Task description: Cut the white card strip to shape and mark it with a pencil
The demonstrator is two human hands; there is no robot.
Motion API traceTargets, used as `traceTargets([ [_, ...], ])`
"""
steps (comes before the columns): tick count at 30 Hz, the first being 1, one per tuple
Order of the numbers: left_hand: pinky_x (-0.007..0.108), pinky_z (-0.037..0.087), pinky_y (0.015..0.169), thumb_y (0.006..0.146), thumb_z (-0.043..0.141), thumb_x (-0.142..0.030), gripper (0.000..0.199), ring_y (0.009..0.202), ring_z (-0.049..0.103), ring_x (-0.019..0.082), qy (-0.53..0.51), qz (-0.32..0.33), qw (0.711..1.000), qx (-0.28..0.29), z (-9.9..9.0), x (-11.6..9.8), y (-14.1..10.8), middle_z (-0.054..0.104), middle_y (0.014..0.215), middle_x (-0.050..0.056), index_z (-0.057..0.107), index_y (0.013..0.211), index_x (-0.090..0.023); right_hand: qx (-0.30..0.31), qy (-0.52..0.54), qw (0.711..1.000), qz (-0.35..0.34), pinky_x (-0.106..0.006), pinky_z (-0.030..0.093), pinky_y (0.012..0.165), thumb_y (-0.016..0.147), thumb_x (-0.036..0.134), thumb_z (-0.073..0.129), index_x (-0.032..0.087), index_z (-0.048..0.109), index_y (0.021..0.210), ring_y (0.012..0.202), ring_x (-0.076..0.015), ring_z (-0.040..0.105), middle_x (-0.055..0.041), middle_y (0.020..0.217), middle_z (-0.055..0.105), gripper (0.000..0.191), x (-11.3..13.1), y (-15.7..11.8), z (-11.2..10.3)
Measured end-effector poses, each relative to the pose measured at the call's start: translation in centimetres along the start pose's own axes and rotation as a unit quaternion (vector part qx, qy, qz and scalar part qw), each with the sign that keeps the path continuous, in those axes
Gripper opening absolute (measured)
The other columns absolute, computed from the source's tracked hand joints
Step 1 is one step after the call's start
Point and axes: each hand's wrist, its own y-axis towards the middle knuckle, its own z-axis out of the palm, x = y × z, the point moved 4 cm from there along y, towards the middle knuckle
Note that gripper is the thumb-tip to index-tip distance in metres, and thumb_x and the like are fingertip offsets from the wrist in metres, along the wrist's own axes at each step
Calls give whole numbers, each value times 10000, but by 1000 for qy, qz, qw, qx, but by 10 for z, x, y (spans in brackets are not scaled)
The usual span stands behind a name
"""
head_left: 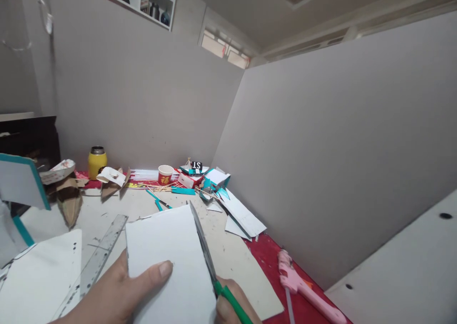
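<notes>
My left hand (132, 286) grips a piece of white card (171, 252) from its left side, with the thumb lying on top. My right hand (233, 300) is wrapped round the green handle of a pair of scissors (205, 245) at the bottom centre. The blades point up and away, along the right edge of the card. Part of the right fingers is hidden by the handle and the card. A metal ruler (107, 240) lies to the left of the card.
A pink glue gun (307, 293) lies on the red cloth at right. Further back stand a paper cup (165, 175), a yellow jar (97, 163) and a brown cardboard boat (69, 202). White and teal card scraps (246, 212) lean near the right wall. More card lies at left.
</notes>
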Motion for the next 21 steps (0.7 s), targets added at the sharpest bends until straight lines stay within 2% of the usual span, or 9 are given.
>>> traceTargets([
  [6,517,514,855,712,737,-552,702,967,690,380,-4,13,1000,-9,0,-1,-1,738,1106,172,519,1256,-165,-6,15,999,40,-259,414,493,668,914,426,133,657,774,548,-153,475,-17,554,478,821,2,-3,2],
  [11,487,528,812,736,719,-545,685,952,698,378,1,8,1000,8,2,-1,0,739,1109,177,514,1256,-150,-19,-55,998,1,-257,420,534,785,838,375,147,661,753,600,-159,463,-38,607,514,749,21,-9,-2],
  [18,482,537,817,745,721,-529,693,947,704,368,-12,1,1000,10,2,0,0,741,1118,166,484,1280,-159,-21,-27,999,9,-253,335,487,743,878,383,142,606,703,543,-119,369,-5,601,429,769,8,-4,0],
  [21,490,537,816,736,728,-532,747,955,701,378,-5,-5,1000,0,1,0,1,749,1096,170,459,1320,-151,-41,-41,998,17,-262,371,539,766,862,375,153,583,695,574,-125,380,-5,621,428,742,12,-9,1],
])
